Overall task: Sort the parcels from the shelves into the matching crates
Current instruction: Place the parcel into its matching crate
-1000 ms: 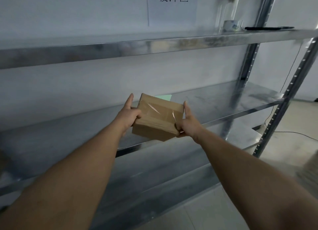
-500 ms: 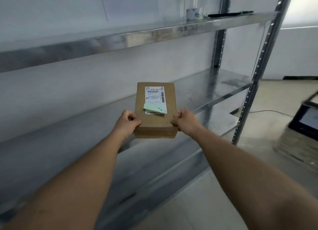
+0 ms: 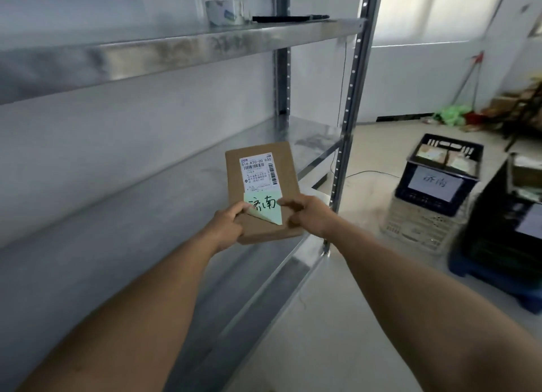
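the brown parcel (image 3: 261,186) is held in the air in front of the middle shelf (image 3: 146,201), label side up. the left hand (image 3: 227,227) grips its near left corner, fingers curled, thumb on the green note (image 3: 264,210). the right hand (image 3: 308,215) grips the near right edge, one finger touching the note. a dark blue crate (image 3: 425,205) stands well apart to the right.

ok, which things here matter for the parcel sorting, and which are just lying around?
Job: parcel, gripped by left hand and right hand; its green note; blue crate with the paper sign; middle shelf.
Lying about: tape roll and flat black item on the upper shelf; green bundle and cable on the floor.
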